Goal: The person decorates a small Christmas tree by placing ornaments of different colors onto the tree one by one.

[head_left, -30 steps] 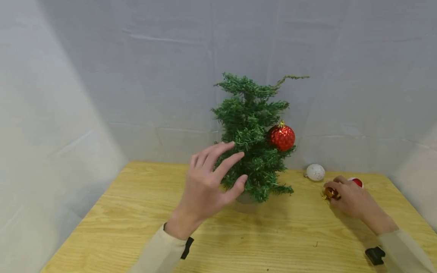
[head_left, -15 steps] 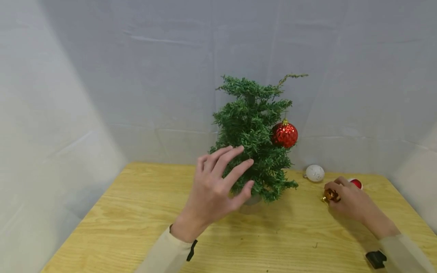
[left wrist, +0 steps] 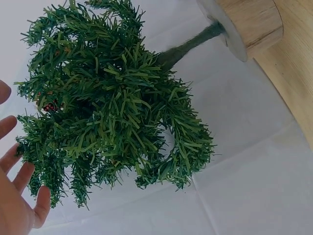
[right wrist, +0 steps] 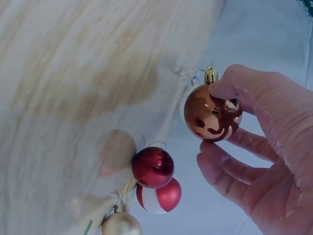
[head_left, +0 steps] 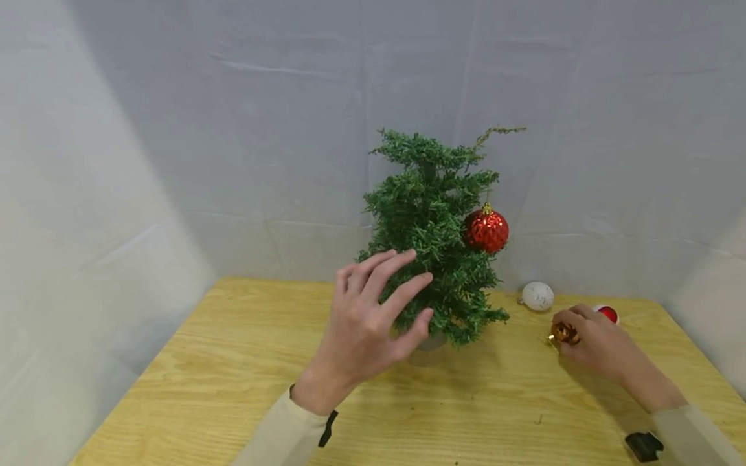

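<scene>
A small green artificial Christmas tree stands at the table's back, and a shiny red bauble hangs on its right side. My left hand is at the front left of the tree, fingers spread and loosely bent, holding nothing. In the left wrist view its fingertips are beside the branches; whether they touch cannot be told. Low over the table's right side, my right hand pinches a glossy copper bauble between thumb and fingers. Its gold cap and thin hanging loop show beside the thumb.
Behind the right hand lie a white bauble and a red-and-white bauble. The right wrist view adds a dark red bauble and a pale gold one. A pale sheet hangs behind the wooden table.
My left hand has shifted slightly right, and the tree with its red bauble has moved a little right too. The copper bauble in my right hand has tilted and edged slightly left.
</scene>
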A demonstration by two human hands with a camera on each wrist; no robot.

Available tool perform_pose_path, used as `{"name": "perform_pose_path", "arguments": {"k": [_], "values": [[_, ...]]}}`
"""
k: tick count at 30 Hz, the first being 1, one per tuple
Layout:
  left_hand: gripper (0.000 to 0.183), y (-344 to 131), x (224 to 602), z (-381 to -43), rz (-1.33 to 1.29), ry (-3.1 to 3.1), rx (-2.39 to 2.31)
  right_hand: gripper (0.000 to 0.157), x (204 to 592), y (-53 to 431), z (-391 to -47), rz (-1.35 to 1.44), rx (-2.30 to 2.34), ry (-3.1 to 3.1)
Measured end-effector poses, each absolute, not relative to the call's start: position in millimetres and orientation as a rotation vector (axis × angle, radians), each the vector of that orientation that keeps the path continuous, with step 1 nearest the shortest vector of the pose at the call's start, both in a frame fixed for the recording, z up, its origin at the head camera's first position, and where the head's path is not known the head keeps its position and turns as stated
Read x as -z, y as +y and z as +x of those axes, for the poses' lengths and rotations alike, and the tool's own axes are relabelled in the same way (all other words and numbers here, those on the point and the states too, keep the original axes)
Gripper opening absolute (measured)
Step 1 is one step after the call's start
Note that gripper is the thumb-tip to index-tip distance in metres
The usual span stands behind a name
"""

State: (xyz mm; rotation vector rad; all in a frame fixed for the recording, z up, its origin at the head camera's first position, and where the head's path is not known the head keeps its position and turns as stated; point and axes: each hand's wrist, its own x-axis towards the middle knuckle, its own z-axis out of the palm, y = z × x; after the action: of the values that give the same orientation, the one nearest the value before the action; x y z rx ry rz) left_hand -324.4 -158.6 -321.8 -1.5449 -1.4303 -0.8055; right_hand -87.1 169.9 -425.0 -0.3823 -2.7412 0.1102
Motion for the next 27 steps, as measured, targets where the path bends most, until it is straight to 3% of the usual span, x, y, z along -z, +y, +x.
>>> {"name": "perform_pose_path", "arguments": {"k": [27], "values": [[0.035, -159, 322, -323, -1.549, -1.447, 0.827, 0.051, 392, 145, -76, -0.225, 0.013, -2.465]]}}
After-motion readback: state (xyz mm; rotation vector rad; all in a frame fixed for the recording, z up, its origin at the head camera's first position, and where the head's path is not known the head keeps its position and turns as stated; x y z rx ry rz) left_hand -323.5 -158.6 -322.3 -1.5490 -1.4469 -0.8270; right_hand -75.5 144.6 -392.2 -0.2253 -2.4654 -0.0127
